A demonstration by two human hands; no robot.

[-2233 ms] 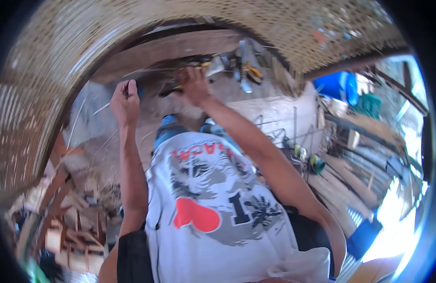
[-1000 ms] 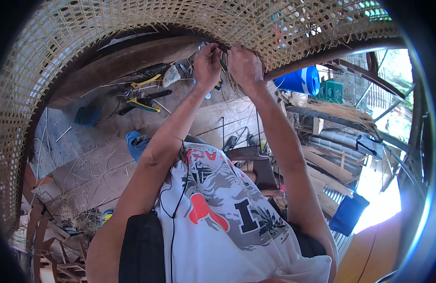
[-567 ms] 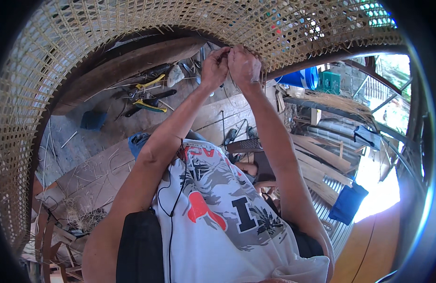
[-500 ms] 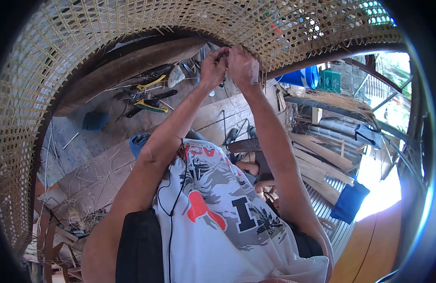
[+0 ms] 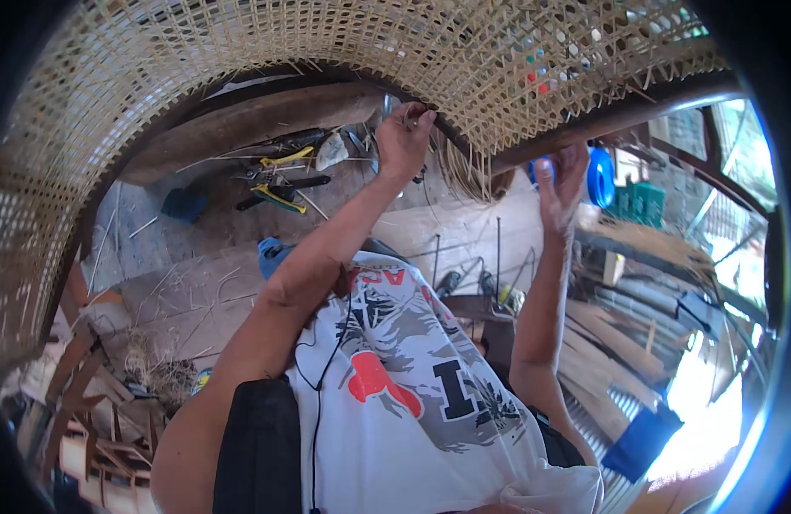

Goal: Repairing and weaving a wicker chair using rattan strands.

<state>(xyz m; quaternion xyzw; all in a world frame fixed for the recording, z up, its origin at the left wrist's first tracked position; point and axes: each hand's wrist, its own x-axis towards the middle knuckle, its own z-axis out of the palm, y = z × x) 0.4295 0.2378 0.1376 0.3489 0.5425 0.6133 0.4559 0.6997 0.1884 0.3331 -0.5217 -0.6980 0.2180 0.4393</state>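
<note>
A woven cane panel [image 5: 267, 51] in a dark wooden frame [image 5: 614, 111] arches across the top of the view. My left hand [image 5: 401, 146] is raised to the frame's inner edge near the middle, its fingers curled and pinched together. Whatever lies between those fingertips is too small to make out. My right hand [image 5: 560, 188] is apart from the left, under the right-hand rail of the frame. Its thumb and fingers are spread, with nothing seen in them, and the fingertips are partly hidden by the rail. Loose cane ends stick out along the rail.
Pliers with yellow-and-black handles [image 5: 280, 195] lie on the wooden work surface at left, near a dark blue block [image 5: 184, 204]. A coil of cane [image 5: 472, 176] hangs below the frame. A blue bucket [image 5: 601, 177] and green crate [image 5: 639, 203] stand at right, above stacked boards [image 5: 596, 343].
My right hand has moved away from my left hand, out to the right and slightly down, and has opened. The left hand stays near the frame's edge. The view has shifted a little.
</note>
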